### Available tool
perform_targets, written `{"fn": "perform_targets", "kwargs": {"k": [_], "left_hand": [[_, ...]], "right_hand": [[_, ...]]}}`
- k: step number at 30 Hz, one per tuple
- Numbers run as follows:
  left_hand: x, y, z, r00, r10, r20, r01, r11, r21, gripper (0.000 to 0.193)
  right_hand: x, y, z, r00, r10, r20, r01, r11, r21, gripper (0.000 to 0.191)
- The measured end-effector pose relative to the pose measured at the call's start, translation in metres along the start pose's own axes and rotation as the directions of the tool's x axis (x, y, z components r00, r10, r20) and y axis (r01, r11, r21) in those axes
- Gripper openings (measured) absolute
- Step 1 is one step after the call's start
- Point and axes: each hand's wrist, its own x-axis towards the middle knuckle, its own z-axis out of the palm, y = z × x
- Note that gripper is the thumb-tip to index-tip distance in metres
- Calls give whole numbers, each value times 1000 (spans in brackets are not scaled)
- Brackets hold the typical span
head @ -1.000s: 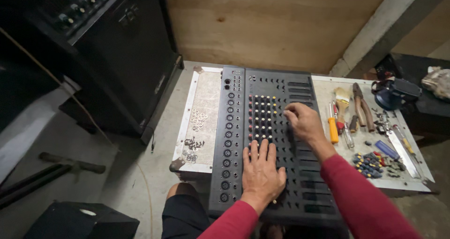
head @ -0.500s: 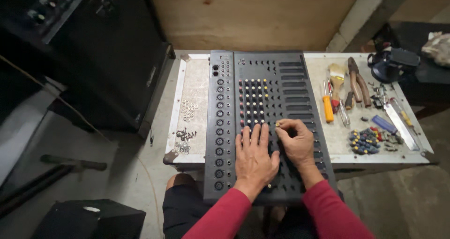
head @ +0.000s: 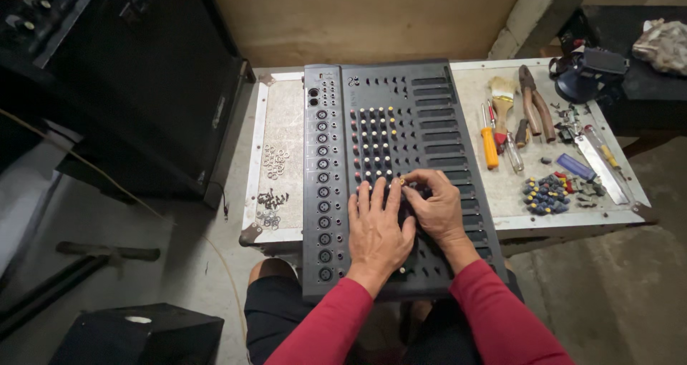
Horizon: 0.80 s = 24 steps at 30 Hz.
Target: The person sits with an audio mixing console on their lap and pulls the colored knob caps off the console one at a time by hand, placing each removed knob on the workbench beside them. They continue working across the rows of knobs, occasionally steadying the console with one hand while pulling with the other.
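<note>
A dark grey audio mixer panel [head: 422,114] lies on a small worktable [head: 279,129], its near end over my lap. My left hand [head: 376,229] rests flat on the lower middle of the panel, fingers spread. My right hand [head: 433,204] sits just beside it, fingertips pinched on a small yellow knob [head: 402,181] in the rows of coloured knobs [head: 376,143]. Both sleeves are red.
To the right of the mixer lie an orange-handled screwdriver [head: 489,144], a paintbrush [head: 503,93], pliers [head: 535,109], a heap of loose knob caps [head: 545,194] and other tools. Small screws and washers [head: 272,186] sit left of it. A large black speaker cabinet [head: 143,86] stands at left.
My right hand has come down from the upper knob rows to beside my left hand, and its fingers have closed on a knob. The view has shifted nearer to the mixer.
</note>
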Motion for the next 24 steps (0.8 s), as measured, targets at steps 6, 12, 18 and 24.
{"fn": "perform_targets", "kwargs": {"k": [6, 12, 18, 24], "left_hand": [[0, 0, 2, 1000, 0, 0, 0, 1000, 9, 74], [0, -2, 2, 1000, -7, 4, 7, 1000, -1, 75], [1, -2, 3, 1000, -14, 9, 14, 1000, -4, 75], [1, -2, 3, 1000, -11, 6, 11, 1000, -6, 76]], "right_hand": [[3, -5, 1, 993, 117, 27, -118, 992, 38, 23], [2, -4, 1, 997, 63, 34, -63, 998, -3, 20], [3, -2, 1, 997, 58, 50, -56, 998, -25, 19], [2, -1, 2, 998, 47, 48, -46, 999, -24, 18]]}}
